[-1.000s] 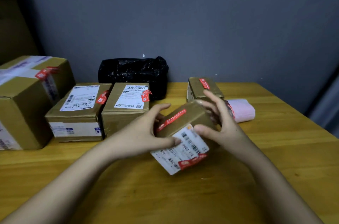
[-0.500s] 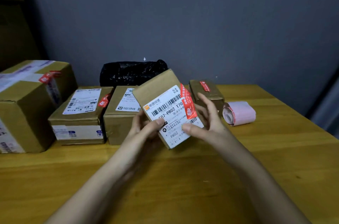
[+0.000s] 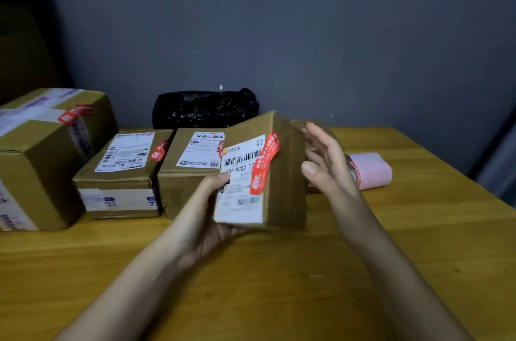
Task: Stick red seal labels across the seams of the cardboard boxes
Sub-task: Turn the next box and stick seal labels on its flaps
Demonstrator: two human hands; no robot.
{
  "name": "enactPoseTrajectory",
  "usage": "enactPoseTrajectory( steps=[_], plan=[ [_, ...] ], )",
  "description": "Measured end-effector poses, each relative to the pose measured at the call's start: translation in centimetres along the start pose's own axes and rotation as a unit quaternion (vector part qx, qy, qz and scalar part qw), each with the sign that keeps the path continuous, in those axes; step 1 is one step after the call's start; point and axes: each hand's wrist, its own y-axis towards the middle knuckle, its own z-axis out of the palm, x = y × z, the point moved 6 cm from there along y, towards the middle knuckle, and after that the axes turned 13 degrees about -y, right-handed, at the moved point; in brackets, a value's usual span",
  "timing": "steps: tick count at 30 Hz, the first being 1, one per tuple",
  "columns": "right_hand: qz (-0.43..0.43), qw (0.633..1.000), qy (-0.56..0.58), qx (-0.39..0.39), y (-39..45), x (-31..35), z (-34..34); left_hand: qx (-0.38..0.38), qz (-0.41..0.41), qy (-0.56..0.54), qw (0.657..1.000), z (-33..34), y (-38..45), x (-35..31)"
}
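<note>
Left hand (image 3: 208, 217) grips small box (image 3: 284, 173) at lower corner (red seal (image 3: 264, 163) over edge); right hand (image 3: 325, 161) spread, just beside.

wooden table (image 3: 418, 243): three taped boxes (image 3: 122, 173) far left, black bag (image 3: 205, 108) far centre, pink label roll (image 3: 370, 170) right.

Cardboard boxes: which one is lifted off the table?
The small box in the left hand; the other boxes rest on the table.

One head-worn camera looks forward and down, close over the wooden table (image 3: 279, 284), facing the grey wall (image 3: 307, 33).
</note>
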Motion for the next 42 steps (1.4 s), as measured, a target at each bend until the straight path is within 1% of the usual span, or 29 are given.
enactPoseTrajectory(
  steps=[2,4,5,7,8,9,10,12,13,14,16,18,21,22,23,25,27,29,32,34,37,39,42],
  plan=[
    [-0.028,0.998,-0.051,-0.004,0.2,0.1,-0.5,-0.009,-0.005,0.0,1.0,-0.5,0.2,-0.1],
    [-0.052,0.993,-0.105,0.01,0.3,0.5,-0.8,-0.02,-0.018,0.005,1.0,-0.6,0.2,-0.4],
    [-0.05,0.993,-0.108,0.02,0.4,0.6,-0.8,-0.016,-0.026,0.009,0.999,-0.1,0.0,-0.7],
    [-0.011,0.997,-0.054,0.045,0.7,0.6,-0.7,0.0,-0.042,0.046,0.998,0.7,0.1,-1.2],
    [0.018,0.998,-0.028,0.052,0.9,0.3,-0.7,-0.011,-0.05,0.082,0.995,0.6,0.7,-1.5],
    [0.047,0.997,-0.019,0.057,1.0,-0.1,-0.6,-0.004,-0.045,0.124,0.991,0.4,0.9,-2.0],
    [0.069,0.996,-0.022,0.061,1.1,-0.4,-0.6,0.019,-0.033,0.175,0.984,-0.2,0.7,-2.4],
    [0.098,0.993,-0.022,0.061,1.3,-1.0,-0.7,0.016,-0.005,0.278,0.96,-0.8,0.9,-3.4],
    [0.111,0.992,-0.015,0.06,1.3,-1.3,-0.7,0.014,0.007,0.316,0.949,-0.7,1.2,-3.9],
    [0.123,0.991,-0.003,0.059,1.2,-1.6,-0.7,0.004,0.011,0.324,0.946,-0.7,1.2,-4.1],
    [0.146,0.988,0.028,0.04,1.1,-2.2,-0.6,-0.004,0.029,0.319,0.947,-0.4,1.8,-4.7],
    [0.16,0.985,0.059,-0.002,1.0,-2.8,-0.8,-0.007,0.043,0.294,0.955,-0.1,2.1,-4.8],
    [0.171,0.974,0.139,-0.06,0.8,-3.4,-0.9,-0.028,0.065,0.186,0.98,0.1,1.8,-3.8],
    [0.173,0.968,0.162,-0.077,0.8,-3.4,-1.0,-0.042,0.06,0.166,0.983,0.2,1.6,-3.2],
    [0.176,0.963,0.18,-0.096,0.8,-3.4,-1.1,-0.04,0.058,0.15,0.986,0.2,1.2,-2.7],
    [0.179,0.955,0.199,-0.125,0.9,-3.4,-1.1,-0.028,0.092,0.139,0.986,0.6,0.4,-2.1],
    [0.172,0.953,0.208,-0.137,0.9,-3.2,-1.1,-0.022,0.126,0.154,0.98,1.3,0.1,-2.3],
    [0.167,0.954,0.209,-0.135,0.9,-2.9,-1.2,-0.009,0.125,0.151,0.98,2.2,0.0,-2.3],
    [0.163,0.962,0.17,-0.14,0.7,-2.5,-1.7,0.004,0.101,0.139,0.985,2.5,0.4,-2.0],
    [0.139,0.972,0.089,-0.167,0.2,-2.0,-2.5,-0.005,0.067,0.114,0.991,2.4,0.9,-1.4],
    [0.068,0.972,-0.014,-0.223,-1.1,-1.1,-3.4,-0.001,0.013,0.109,0.994,2.7,1.0,-0.1],
    [0.022,0.968,-0.081,-0.238,-1.7,-0.8,-3.7,-0.009,-0.006,0.11,0.994,2.5,1.5,0.4],
    [-0.055,0.945,-0.203,-0.251,-2.1,-0.8,-4.0,-0.013,-0.029,0.125,0.992,2.7,1.5,1.0]
  ],
)
